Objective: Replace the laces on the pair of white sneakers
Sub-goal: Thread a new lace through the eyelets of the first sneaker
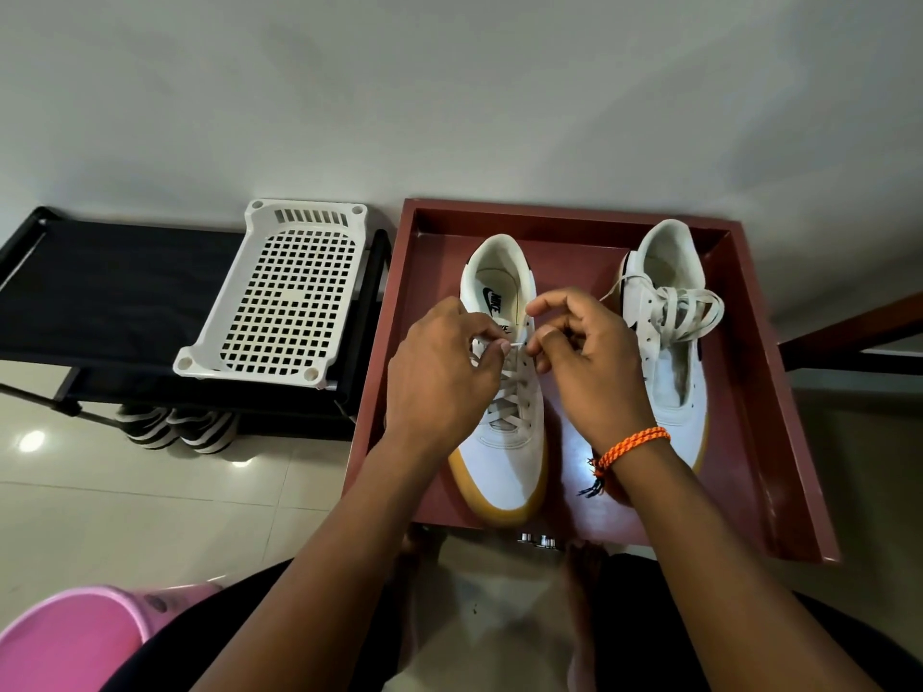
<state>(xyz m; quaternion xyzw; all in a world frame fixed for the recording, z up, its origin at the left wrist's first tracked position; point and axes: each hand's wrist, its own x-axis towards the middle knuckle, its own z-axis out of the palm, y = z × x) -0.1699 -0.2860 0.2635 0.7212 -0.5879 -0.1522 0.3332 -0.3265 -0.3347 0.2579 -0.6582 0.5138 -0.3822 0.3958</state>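
Note:
Two white sneakers with gum soles stand toes toward me on a red-brown tray (779, 442). The left sneaker (504, 457) has a white lace (507, 392) crossed through its lower eyelets. My left hand (439, 382) pinches the lace's tip near the upper eyelets. My right hand (584, 362), with an orange cord on the wrist, has its fingers curled at the opposite eyelet row, thumb and finger close to that tip. The right sneaker (669, 352) carries a loose bundle of white lace (689, 312) on its tongue.
A white perforated plastic basket (284, 297) lies on a black fabric shoe rack (100, 292) to the left, with striped shoes (175, 427) beneath. A pink tub (75, 636) sits at the lower left. The floor is glossy tile. A wall rises behind the tray.

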